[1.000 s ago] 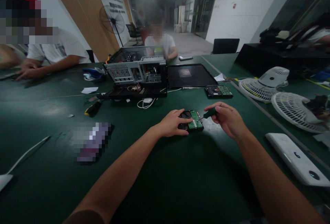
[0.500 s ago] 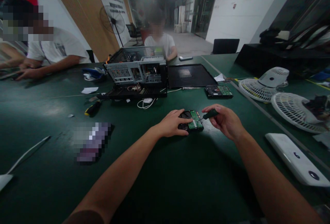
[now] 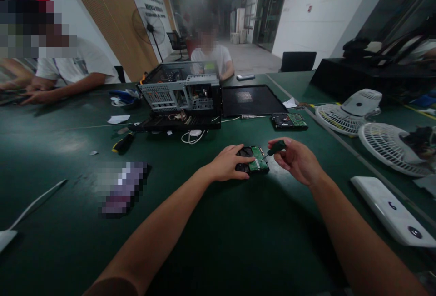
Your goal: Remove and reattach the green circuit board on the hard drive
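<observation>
A hard drive (image 3: 258, 161) lies on the green table with its green circuit board facing up. My left hand (image 3: 226, 164) grips it from the left, thumb at the near edge and fingers across the top and far edge. In my right hand (image 3: 296, 159) is a small dark-handled screwdriver (image 3: 277, 148), pinched between thumb and fingers. The screwdriver's thin shaft slants down to the left, its tip at the right part of the board. Whether the tip sits in a screw is too small to tell.
Beyond stand an open computer case (image 3: 180, 96) and a black side panel (image 3: 252, 99). A second hard drive (image 3: 289, 121) lies behind my right hand. To the left are a yellow-black screwdriver (image 3: 123, 142) and a blurred phone-like object (image 3: 126, 189). White fan parts (image 3: 391, 146) and a white device (image 3: 391, 209) lie right.
The screwdriver's handle has tipped slightly more upright and shifted a little left, with the right-hand fingers turning along with it. My left hand and the hard drive have stayed put.
</observation>
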